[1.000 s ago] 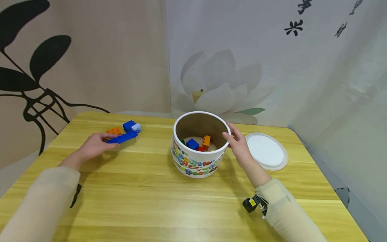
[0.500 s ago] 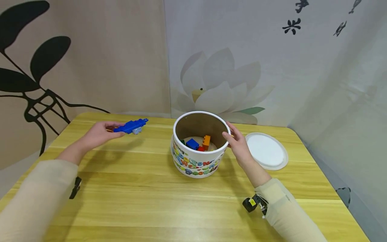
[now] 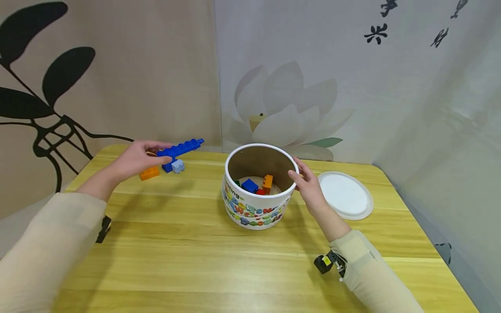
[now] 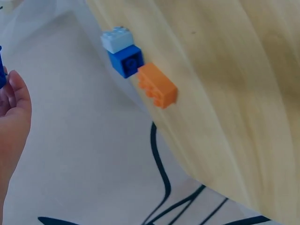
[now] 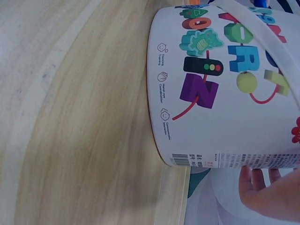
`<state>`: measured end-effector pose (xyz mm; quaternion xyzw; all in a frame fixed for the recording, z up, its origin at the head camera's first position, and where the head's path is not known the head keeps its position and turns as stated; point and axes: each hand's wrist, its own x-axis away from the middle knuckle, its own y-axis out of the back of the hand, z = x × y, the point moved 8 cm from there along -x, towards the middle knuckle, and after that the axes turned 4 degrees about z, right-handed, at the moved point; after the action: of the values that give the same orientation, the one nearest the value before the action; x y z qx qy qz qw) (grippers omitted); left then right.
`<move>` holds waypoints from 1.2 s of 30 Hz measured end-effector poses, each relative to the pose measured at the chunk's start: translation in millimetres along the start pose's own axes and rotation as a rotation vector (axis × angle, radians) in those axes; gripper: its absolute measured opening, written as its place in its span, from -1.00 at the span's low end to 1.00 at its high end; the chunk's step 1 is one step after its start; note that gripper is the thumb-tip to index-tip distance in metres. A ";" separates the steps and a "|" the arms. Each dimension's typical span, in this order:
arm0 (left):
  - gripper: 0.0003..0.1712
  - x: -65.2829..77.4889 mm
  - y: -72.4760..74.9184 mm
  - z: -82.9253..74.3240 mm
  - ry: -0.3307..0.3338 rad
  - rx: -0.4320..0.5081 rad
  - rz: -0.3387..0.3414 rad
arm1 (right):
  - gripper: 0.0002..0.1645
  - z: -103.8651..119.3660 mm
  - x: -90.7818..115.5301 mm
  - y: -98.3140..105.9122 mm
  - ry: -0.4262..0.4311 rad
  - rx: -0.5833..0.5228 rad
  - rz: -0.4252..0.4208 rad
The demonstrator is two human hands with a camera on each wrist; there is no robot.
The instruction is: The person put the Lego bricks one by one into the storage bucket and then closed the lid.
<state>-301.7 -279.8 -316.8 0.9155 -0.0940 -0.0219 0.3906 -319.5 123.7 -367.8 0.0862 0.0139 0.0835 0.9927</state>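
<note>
My left hand pinches a long blue building-block piece with studs along its top, held up over the far left of the table. Below it on the table lie an orange block, a blue block and a light blue block. The left wrist view shows the light blue block against the blue one, with the orange block beside them. My right hand grips the rim of a white printed bucket, thumb at the rim and fingers along its outer wall.
Inside the bucket lie several blocks, among them a blue block and an orange block. A round white lid lies on the wooden table to the right. A printed curtain hangs behind the table.
My left hand has lifted the long blue piece off the table and moved it up and toward the back right. The right hand stays on the bucket.
</note>
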 end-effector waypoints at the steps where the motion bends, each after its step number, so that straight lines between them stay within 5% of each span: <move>1: -0.32 -0.7 -0.1 -2.1 0.003 -0.002 -0.001 | -0.37 -0.2 -0.1 -0.2 -0.001 0.001 -0.001; 17: -0.45 -21.5 -10.4 -52.8 -0.091 0.073 0.030 | -0.37 2.8 -6.4 -1.1 0.000 -0.011 -0.009; 36: -0.50 -47.2 -57.3 -113.5 -0.209 0.124 0.172 | -0.37 1.4 -2.4 -4.5 -0.011 -0.012 -0.003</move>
<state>-326.3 -151.4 -280.8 0.9191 -0.2136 -0.0778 0.3218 -321.1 118.7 -367.1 0.0806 0.0079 0.0817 0.9934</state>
